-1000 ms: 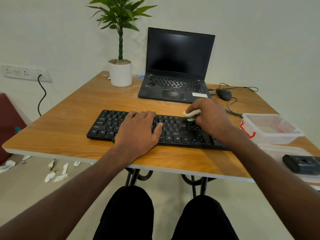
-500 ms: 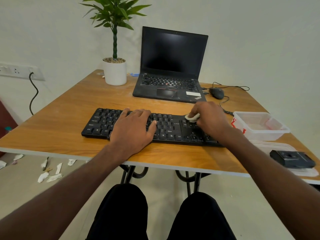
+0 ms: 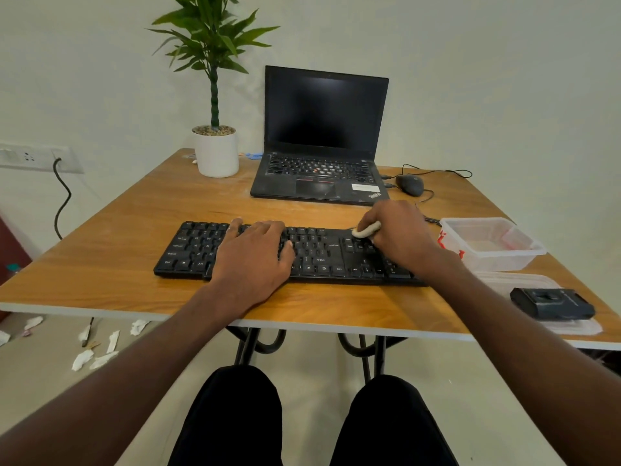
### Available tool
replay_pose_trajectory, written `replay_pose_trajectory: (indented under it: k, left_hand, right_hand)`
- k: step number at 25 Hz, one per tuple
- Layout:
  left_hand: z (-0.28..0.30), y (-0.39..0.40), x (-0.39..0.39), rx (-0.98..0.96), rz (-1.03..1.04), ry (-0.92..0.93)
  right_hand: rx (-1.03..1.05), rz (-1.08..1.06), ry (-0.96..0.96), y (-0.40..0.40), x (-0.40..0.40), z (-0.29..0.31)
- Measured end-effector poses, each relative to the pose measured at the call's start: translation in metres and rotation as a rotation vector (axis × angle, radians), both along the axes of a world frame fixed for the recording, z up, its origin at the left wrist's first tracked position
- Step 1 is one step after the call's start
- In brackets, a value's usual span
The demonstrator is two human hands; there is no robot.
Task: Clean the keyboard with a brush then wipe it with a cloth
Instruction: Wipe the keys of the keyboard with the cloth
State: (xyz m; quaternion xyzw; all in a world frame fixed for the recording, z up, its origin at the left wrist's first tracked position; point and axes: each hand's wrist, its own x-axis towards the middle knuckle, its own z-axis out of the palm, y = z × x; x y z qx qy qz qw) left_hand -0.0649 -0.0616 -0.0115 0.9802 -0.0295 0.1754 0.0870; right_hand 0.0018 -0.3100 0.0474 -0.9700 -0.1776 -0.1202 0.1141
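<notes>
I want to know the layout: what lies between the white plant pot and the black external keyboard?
Only bare wooden table lies between the white plant pot and the black external keyboard, as the head view shows.

Mostly matt black plastic sitting on a warm wood-grain top.

The table looks like wood-grain laminate with a light sheen and a pale edge band, on dark metal legs. The keyboard is matt black plastic, same as the laptop, though its screen is glossy dark. The mouse looks smooth black plastic too. The container is clear, slightly cloudy plastic with red clips. The plant pot is smooth white, ceramic or plastic, can't tell, topped with rough pebbles. The cloth is off-white and soft-looking. Scraps on the floor look like crumpled white paper.
</notes>
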Motion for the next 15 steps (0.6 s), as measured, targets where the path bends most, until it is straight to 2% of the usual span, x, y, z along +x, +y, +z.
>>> replay_pose_trajectory:
  k: [2,5,8,15]
  left_hand:
    - [0.002,-0.006,0.001,-0.040,0.012,-0.008]
    - [0.006,-0.034,0.010,-0.107,-0.014,-0.014]
    - [0.002,-0.059,0.016,-0.111,-0.035,0.011]
    - [-0.005,-0.062,0.016,-0.065,0.006,-0.023]
  right_hand:
    - [-0.036,0.152,-0.002,0.002,-0.008,-0.006]
    - [0.011,0.171,-0.030,0.000,-0.011,-0.013]
    - [-0.057,0.221,-0.050,-0.004,-0.014,-0.012]
    - [-0.052,-0.030,-0.060,-0.018,-0.012,-0.001]
